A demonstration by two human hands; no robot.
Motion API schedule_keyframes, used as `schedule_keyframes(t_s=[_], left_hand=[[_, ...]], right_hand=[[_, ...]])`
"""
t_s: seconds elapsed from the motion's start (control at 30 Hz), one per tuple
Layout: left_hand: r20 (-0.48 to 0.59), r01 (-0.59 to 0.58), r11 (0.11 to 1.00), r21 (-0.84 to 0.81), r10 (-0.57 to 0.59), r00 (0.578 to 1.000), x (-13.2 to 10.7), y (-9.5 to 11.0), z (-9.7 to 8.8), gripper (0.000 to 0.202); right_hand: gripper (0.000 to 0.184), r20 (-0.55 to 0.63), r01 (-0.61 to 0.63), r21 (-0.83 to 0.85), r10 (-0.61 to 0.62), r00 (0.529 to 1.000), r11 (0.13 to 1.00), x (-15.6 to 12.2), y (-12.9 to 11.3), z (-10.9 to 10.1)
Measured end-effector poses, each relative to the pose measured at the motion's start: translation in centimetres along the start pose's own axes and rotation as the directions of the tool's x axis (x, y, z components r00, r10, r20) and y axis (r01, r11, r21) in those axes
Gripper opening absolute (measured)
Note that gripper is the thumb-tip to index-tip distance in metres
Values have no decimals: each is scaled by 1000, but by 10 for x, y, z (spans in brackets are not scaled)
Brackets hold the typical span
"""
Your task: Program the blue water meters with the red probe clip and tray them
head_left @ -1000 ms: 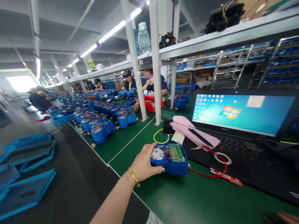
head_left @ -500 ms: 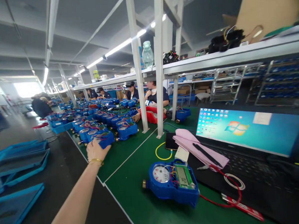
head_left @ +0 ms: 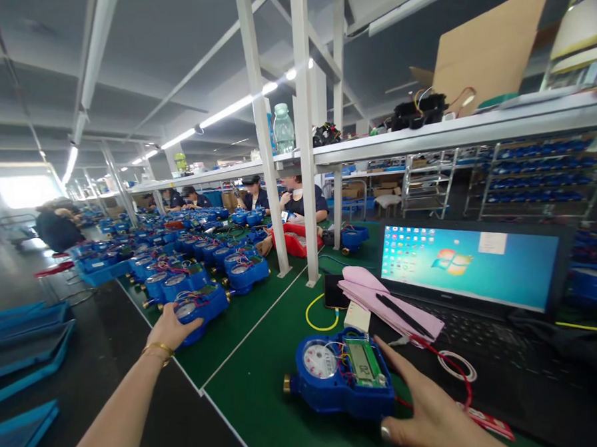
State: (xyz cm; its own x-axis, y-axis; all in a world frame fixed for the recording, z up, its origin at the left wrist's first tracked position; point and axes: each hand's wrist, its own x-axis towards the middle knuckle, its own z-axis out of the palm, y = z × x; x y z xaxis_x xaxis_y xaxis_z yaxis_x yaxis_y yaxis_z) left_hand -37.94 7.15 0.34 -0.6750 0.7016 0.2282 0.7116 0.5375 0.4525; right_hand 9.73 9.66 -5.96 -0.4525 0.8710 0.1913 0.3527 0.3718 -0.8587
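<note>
My left hand (head_left: 171, 329) grips a blue water meter (head_left: 210, 301) at the near end of the rows, thumb on its near side and fingers at its left. My right hand (head_left: 428, 403) is around the right end of another blue water meter (head_left: 339, 375), thumb at the near corner and fingers at the far corner. This meter lies on the green mat (head_left: 238, 400), with a round dial, a lit green circuit board and a small LCD (head_left: 362, 360). Its brass fitting (head_left: 287, 384) points left, and a red cable (head_left: 404, 402) leaves its right side.
An open laptop (head_left: 468, 261) stands at the right, with a pink cloth (head_left: 382, 299) and black pen before it. Yellow cable (head_left: 308, 313) loops behind the meter. Metal posts (head_left: 306, 150) carry the shelf. Blue trays (head_left: 29, 351) are at the left; several people sit beyond.
My right hand has come into view at the right meter. The meter in my left hand has shifted nearer, away from its row. The camera view has turned slightly right.
</note>
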Motion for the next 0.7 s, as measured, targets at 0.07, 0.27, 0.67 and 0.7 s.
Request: schedule_keyframes(t_s=[0.07,0.27,0.67,0.7], left_hand=[[57,-34,999,4,33,998,-19,3,-3,51],[197,-176,983,-59,184,963,-79,22,-5,70],[284,-376,884,-279,450,847,-187,89,8,74],[287,-381,877,-292,461,840,-195,94,9,75]], right_hand=[[108,135,-47,125,30,990,991,18,-10,-1],[112,209,-24,103,2,978,994,33,-7,-9],[108,320,-125,80,93,943,989,-52,12,-84],[108,303,-130,68,104,947,989,-60,13,-91]])
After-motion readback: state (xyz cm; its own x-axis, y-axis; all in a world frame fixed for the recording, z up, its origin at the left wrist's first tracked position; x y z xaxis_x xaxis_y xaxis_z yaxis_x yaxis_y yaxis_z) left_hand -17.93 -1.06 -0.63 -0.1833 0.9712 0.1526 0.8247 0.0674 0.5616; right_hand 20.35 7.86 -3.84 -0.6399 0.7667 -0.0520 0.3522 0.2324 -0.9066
